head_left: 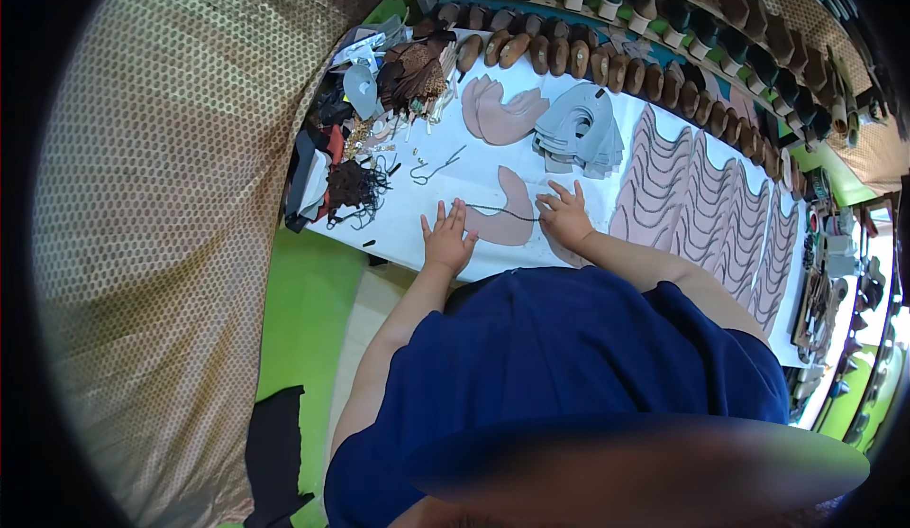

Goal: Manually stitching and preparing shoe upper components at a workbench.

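A pink, curved leather cut-out (504, 227) lies on the white-covered table in front of me. Across it runs a thin dark braided cord (502, 210), spanning the gap between my hands. My left hand (446, 240) rests at the left end of the cord, fingers stretched out and lying flat by the cut-out's edge. At the cord's other end is my right hand (566, 217), its fingers spread on the table. Whether either fingertip presses on the cord is too small to tell. Another pink piece shows partly under my right hand.
Stacked pink pieces (502, 111) and grey pieces (580, 130) lie beyond. Rows of pink cut-outs with dark cord edging (701, 191) cover the right side. Black cords (355, 190) and scraps heap at left. Wooden shoe lasts (559, 56) line the back; a patterned curtain (180, 206) hangs left.
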The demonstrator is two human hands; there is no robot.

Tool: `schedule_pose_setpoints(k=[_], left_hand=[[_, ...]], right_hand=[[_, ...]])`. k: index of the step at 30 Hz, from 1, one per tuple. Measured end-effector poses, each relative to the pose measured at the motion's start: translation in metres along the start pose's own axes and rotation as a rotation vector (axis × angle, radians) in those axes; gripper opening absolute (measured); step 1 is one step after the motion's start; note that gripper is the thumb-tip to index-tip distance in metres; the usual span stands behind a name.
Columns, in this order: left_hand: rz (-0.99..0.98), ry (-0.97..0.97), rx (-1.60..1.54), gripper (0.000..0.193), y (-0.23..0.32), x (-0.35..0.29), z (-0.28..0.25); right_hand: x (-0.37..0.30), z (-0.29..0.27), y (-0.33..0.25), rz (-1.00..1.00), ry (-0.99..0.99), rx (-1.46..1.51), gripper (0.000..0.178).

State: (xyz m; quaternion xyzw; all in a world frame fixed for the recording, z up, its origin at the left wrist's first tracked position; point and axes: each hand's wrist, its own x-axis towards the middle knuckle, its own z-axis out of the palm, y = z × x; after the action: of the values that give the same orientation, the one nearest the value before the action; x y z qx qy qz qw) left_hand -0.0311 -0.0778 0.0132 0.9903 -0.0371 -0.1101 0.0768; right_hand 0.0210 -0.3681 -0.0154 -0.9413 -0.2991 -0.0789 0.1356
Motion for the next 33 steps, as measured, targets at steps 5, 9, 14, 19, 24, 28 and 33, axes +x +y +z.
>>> schedule_pose_setpoints(k=[5, 9, 14, 19, 24, 28, 33], left_hand=[[-0.003, -0.023, 0.008, 0.073, -0.001, -0.001, 0.002], [-0.006, -0.036, 0.030, 0.075, 0.000, 0.000, 0.003], [-0.023, -0.044, 0.052, 0.075, 0.001, 0.000, 0.003], [-0.029, -0.050, 0.054, 0.073, 0.002, -0.001, -0.003], [-0.029, -0.042, 0.079, 0.072, 0.004, 0.000, -0.005], [0.015, 0.034, 0.119, 0.070, 0.006, 0.001, -0.001], [-0.001, 0.053, 0.119, 0.073, 0.009, 0.001, 0.005]], right_hand=[[0.002, -0.001, -0.001, -0.118, -0.009, -0.011, 0.037], [0.002, -0.017, -0.004, -0.106, -0.045, 0.046, 0.036], [0.006, -0.045, -0.020, -0.123, -0.224, 0.103, 0.035], [0.002, -0.039, -0.030, -0.190, -0.174, 0.166, 0.018], [0.004, -0.045, -0.036, -0.175, -0.301, 0.167, 0.041], [0.001, -0.031, -0.031, -0.178, -0.259, 0.122, 0.043], [-0.009, -0.008, -0.013, -0.406, -0.052, 0.028, 0.035]])
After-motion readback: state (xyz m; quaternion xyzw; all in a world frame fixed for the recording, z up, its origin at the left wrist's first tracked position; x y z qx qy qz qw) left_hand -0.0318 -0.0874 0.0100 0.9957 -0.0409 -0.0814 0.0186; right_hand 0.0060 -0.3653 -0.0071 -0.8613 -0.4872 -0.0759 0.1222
